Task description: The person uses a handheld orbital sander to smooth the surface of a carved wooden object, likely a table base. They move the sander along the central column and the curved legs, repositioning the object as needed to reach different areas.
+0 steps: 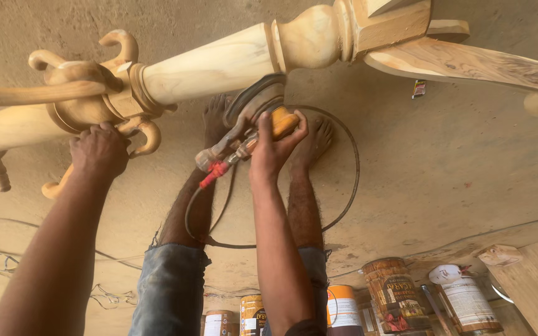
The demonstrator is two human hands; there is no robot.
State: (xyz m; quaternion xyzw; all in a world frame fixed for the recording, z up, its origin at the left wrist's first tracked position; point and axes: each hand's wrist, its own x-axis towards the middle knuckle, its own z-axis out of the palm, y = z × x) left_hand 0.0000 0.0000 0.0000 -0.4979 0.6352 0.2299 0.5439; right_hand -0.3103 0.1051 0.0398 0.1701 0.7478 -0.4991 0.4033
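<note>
Right now you're sanding the turned wooden post point(219, 62), which lies roughly level above the dusty floor point(456, 180). Your right hand point(275, 146) is closed around the orange sander point(263, 115), pressing its pad up against the underside of the post, just right of the carved collar point(94, 99). Your left hand point(99, 149) is closed on a curled hook point(141, 134) below that collar, steadying the piece. The sander's black cord point(344, 180) loops on the floor under the post, around your bare feet point(309, 140). A red fitting point(214, 174) sits at the sander's tail. Right of the post, the square block and curved legs point(468, 62) stick out. Paint tins point(393, 295) stand by a plank point(537, 280), well below the post in the frame.

Step looks like mid-sanding of the smooth shaft. Next pass likely calls for even pressure, a firm left-hand brace, and keeping the cord away from your feet and the pad.
</note>
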